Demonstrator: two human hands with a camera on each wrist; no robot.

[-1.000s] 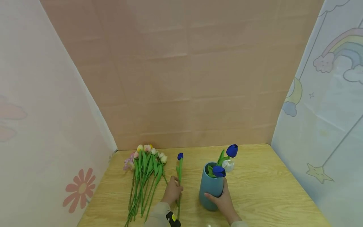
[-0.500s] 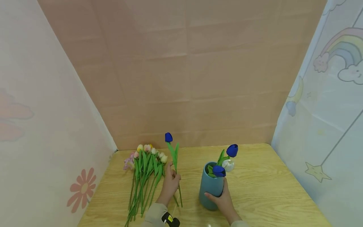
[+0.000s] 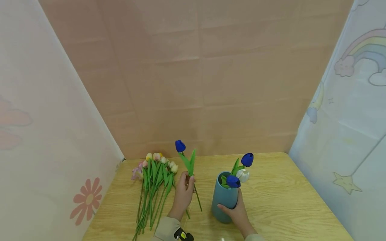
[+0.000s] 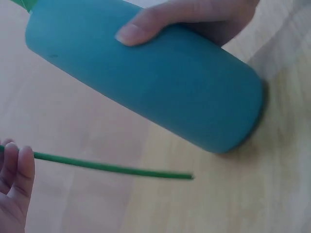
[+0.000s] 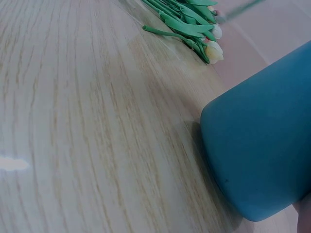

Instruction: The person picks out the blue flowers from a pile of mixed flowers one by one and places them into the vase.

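My left hand (image 3: 184, 192) pinches a blue tulip (image 3: 180, 146) by its green stem, just below the leaves. The stem's lower end points down and right, toward the vase, and in the left wrist view the bare stem (image 4: 112, 168) hangs apart from the vase wall. My right hand (image 3: 238, 214) grips the blue-grey vase (image 3: 223, 202) from its right side, thumb across the front. The vase stands on the table, holding two blue tulips (image 3: 247, 160) and a white tulip (image 3: 242, 175) that lean right over the rim.
Left of my left hand lies a spread bunch of tulips (image 3: 155, 180) in white, pink and yellow, stems toward the near edge. A pale purple flower (image 3: 137, 171) is at its left. The wooden table (image 3: 271, 197) is bounded by a brown backdrop (image 3: 199, 83) and printed side panels.
My left hand has lifted the blue tulip off the table and tilted it, so its stem end swings right toward the vase. My right hand and the vase have stayed put.
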